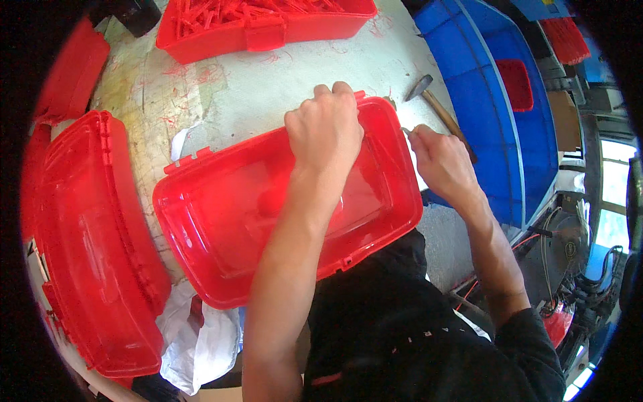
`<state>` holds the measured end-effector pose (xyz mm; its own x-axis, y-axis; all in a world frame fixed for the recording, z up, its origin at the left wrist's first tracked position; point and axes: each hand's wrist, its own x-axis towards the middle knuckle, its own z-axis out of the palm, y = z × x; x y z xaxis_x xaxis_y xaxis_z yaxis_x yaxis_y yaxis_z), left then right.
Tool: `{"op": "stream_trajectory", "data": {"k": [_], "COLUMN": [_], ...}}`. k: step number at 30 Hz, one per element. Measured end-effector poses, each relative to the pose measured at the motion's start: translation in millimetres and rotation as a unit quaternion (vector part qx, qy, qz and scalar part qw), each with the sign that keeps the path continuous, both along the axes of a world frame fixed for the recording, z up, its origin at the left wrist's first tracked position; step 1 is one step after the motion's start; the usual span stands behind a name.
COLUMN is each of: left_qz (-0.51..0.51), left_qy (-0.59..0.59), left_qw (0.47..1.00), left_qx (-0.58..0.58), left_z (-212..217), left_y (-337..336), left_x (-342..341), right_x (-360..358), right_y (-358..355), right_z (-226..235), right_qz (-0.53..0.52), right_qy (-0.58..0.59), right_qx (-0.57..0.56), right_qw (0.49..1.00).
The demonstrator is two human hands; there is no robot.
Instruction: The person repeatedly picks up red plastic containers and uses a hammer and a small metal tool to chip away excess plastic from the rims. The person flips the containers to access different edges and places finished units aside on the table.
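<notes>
A red plastic box, open side up, lies slanted on the worktable in front of me. My left hand is closed over its far rim, and the forearm crosses above the box. Just off the box's right end, my right hand is closed in a pinch. A thin, pale tip pokes out between its fingers toward the box's far right corner; the rest of that small tool is hidden in the fist. Beyond the right hand lies a hammer with a wooden handle.
Red strips fill a red bin at the far side. More red boxes stand at the left, near a white plastic bag. Large blue crates border the table on the right. Fine red shavings are scattered on the tabletop.
</notes>
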<state>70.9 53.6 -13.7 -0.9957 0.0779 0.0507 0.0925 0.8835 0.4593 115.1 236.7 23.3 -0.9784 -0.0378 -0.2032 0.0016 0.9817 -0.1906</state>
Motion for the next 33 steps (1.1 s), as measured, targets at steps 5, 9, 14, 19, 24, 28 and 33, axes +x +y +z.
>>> {"op": "stream_trajectory", "data": {"k": [5,9,14,19,24,28,33], "left_qz": [0.001,-0.003,-0.004,-0.001,-0.002,0.042,0.166], "left_qy": [-0.006,-0.005,-0.010,-0.009,0.007,-0.047,-0.050], "left_qw": [1.000,1.000,0.999,0.999,0.998,0.993,0.979], "left_qx": [0.004,-0.012,-0.036,-0.031,-0.060,-0.097,-0.106], "left_z": [0.6,4.0,6.5,5.1,17.3,30.6,18.0], "left_y": [-1.6,-2.0,-2.4,-3.4,-2.9,-21.2,-90.3], "left_x": [-0.6,-0.3,-0.9,-0.9,-0.4,-4.9,-1.1], "right_x": [23.7,49.9,88.7,107.1,68.9,44.3,20.9], "right_y": [2.7,10.0,22.3,32.6,16.0,13.0,56.7], "right_z": [6.9,9.7,10.8,37.2,7.2,-32.6,-16.3], "right_qz": [-0.010,-0.013,0.021,-0.058,0.006,0.084,0.032], "right_qy": [-0.023,-0.030,-0.025,-0.124,0.021,0.146,0.217], "right_qx": [0.019,0.015,0.003,-0.110,-0.122,-0.051,-0.194], "right_qw": [1.000,0.999,0.999,0.984,0.992,0.984,0.956]}}
